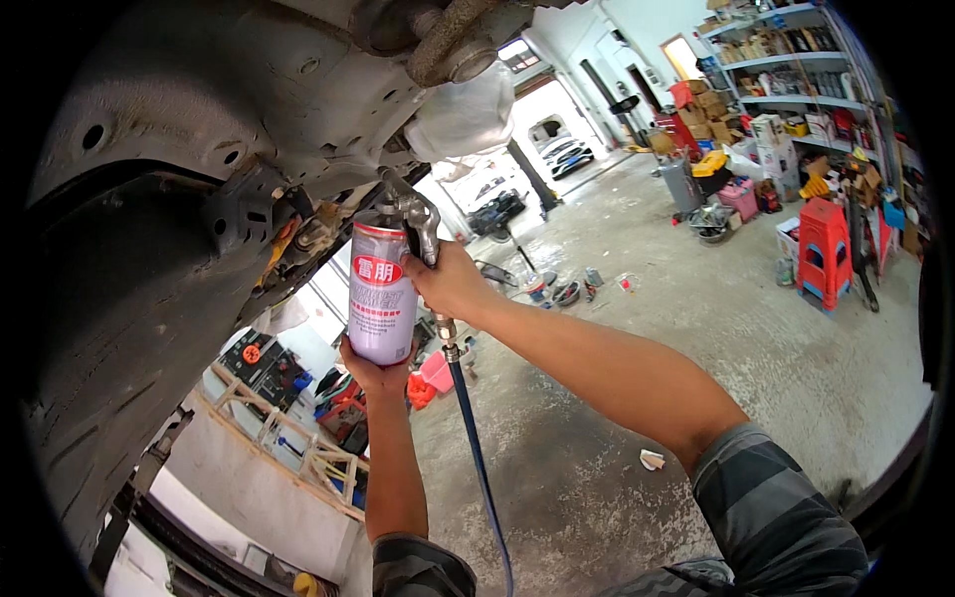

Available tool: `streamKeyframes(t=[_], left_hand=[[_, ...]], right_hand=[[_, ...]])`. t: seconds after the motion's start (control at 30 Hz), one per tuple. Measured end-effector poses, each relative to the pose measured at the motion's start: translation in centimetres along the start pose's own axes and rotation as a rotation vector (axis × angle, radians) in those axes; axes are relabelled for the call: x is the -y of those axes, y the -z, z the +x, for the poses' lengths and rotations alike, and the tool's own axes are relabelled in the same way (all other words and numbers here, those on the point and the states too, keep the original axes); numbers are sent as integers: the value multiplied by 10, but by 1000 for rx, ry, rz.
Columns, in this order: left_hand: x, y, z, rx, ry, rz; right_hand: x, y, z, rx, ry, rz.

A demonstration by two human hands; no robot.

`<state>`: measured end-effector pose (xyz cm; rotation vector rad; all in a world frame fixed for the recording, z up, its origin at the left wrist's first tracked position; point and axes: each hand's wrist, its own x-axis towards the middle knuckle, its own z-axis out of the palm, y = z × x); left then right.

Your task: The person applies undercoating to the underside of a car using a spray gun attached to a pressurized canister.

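My left hand (376, 369) is wrapped round the base of a pale lilac can (381, 323) with a red oval label, holding it up from below. Above it, my right hand (453, 284) grips a metal spray gun (423, 214) that sits on top of the can. From the gun's handle a dark blue air hose (477, 448) hangs down between my forearms. The gun's nozzle points up toward the grey underside of a raised vehicle (199, 90); whether spray is coming out I cannot tell.
Overhead, a pipe-like part (448, 40) and whitish plastic sheeting (463, 114) hang from the vehicle. Red stacked stools (824, 254) and loaded shelves (796, 60) stand at the right. Buckets and tools lie on the concrete floor (597, 398); a wooden frame (288, 438) is at lower left.
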<state>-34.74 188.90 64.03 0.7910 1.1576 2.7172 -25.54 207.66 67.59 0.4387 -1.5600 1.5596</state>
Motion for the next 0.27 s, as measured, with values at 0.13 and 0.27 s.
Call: streamKeyframes(t=[0.13, 0.27], left_hand=[[2, -4, 16, -91, -43, 53], [0, -13, 12, -132, -75, 82]], right_hand=[[-12, 1, 21, -47, -32, 115], [-15, 11, 31, 56, -95, 112]])
